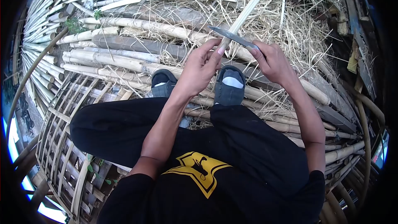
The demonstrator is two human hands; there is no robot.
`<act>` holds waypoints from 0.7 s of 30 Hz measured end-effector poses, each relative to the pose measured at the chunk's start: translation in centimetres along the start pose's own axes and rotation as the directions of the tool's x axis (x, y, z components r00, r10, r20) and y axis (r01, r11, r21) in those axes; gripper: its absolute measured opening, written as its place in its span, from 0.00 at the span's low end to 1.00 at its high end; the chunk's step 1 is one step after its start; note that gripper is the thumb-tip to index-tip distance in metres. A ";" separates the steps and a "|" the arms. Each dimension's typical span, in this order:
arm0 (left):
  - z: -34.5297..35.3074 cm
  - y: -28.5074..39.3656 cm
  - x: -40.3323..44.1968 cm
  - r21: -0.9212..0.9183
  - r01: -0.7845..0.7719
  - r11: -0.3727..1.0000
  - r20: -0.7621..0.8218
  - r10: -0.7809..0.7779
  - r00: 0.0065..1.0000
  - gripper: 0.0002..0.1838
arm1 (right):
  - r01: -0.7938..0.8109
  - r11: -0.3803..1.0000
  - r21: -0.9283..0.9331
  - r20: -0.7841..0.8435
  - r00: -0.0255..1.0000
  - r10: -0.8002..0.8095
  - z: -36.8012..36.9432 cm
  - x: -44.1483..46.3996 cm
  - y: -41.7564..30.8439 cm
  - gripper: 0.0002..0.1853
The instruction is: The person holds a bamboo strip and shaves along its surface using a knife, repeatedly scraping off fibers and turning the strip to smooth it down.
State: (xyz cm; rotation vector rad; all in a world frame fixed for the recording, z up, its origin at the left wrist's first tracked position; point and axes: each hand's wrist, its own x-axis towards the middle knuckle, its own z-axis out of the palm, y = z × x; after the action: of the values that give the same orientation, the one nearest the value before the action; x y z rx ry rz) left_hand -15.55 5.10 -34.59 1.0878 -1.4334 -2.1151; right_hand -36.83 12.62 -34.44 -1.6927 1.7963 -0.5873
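Observation:
My left hand (pixel 204 67) is closed around the lower end of a pale bamboo strip (pixel 245 13), which slants up and to the right. My right hand (pixel 271 63) grips the handle of a knife (pixel 234 37), most of the handle being hidden by the fingers. The grey blade points up and left and lies across the strip, just above my left thumb. Thin pale shavings (pixel 304 47) lie thick on the ground beyond both hands.
Bamboo poles (pixel 120 60) lie across the ground ahead. An openwork woven bamboo frame (pixel 62 141) stands at the lower left. Two dark shoes (pixel 229 91) are below the hands. Wooden boards (pixel 358 37) line the right side, and curved poles (pixel 31 70) rise at the left.

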 end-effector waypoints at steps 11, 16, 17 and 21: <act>0.4 1.3 -2.0 -0.036 0.030 0.999 0.072 -0.027 0.997 0.13 | -0.539 0.831 -0.134 -0.493 0.764 0.417 -8.6 0.0 14.5 0.33; 0.5 1.4 -0.5 -0.010 0.020 1.000 0.034 -0.020 0.999 0.14 | -0.358 0.933 0.044 -0.439 0.831 0.340 -6.8 -1.1 8.8 0.29; 0.5 1.3 -0.6 0.009 0.027 1.000 0.018 -0.028 0.999 0.14 | -0.315 0.944 0.097 -0.375 0.867 0.328 -5.5 -0.9 6.8 0.28; 0.7 1.2 -0.5 0.221 -0.051 0.974 -0.093 0.073 0.993 0.14 | -0.158 0.986 0.053 -0.067 0.985 0.162 -1.8 0.1 -0.2 0.27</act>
State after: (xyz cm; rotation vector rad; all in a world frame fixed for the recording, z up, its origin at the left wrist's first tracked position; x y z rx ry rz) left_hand -15.94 5.38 -33.17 1.1936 -1.6574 -1.8654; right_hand -37.93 12.39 -32.99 -1.4964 1.9316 -0.6216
